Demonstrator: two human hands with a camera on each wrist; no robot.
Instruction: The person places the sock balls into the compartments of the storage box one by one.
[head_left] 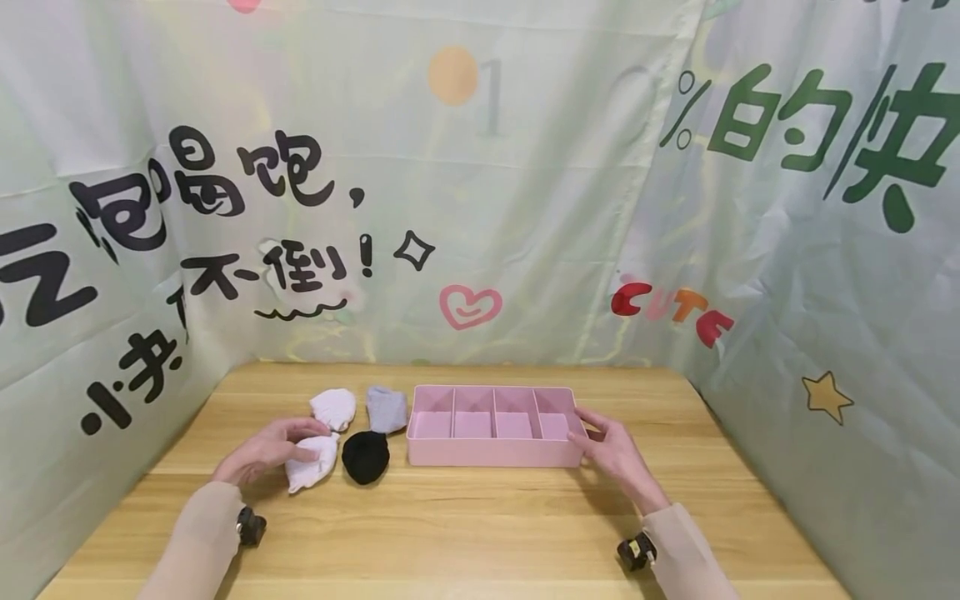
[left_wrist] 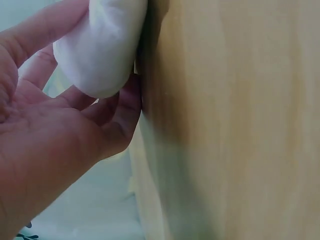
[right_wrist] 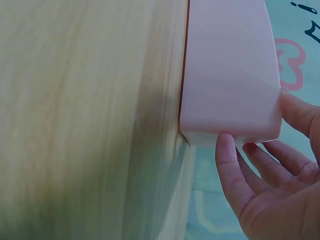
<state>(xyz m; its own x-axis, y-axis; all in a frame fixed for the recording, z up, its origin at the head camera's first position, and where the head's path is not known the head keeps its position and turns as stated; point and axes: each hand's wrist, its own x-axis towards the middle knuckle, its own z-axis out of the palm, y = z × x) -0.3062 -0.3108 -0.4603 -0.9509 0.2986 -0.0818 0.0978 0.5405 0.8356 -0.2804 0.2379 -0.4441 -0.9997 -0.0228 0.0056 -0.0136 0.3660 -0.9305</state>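
My left hand [head_left: 264, 450] grips a white rolled-up sock [head_left: 311, 463] at the front left of the group. In the left wrist view, the thumb and fingers lie around the white sock [left_wrist: 102, 50], just over the table. Another white rolled-up sock [head_left: 333, 408] lies behind it, partly under the fingers. A grey rolled-up sock [head_left: 387, 408] and a black one [head_left: 366, 457] lie to the right. My right hand [head_left: 611, 450] holds the right end of a pink divided box [head_left: 491, 452]. In the right wrist view, the thumb is at the rim of the box [right_wrist: 230, 70] and fingers touch its end wall.
The box has several open compartments in a row, with bare floors showing. All stand on a wooden table [head_left: 465, 533]. Printed cloth walls [head_left: 525, 233] enclose the back and both sides. A small black camera sits at each wrist.
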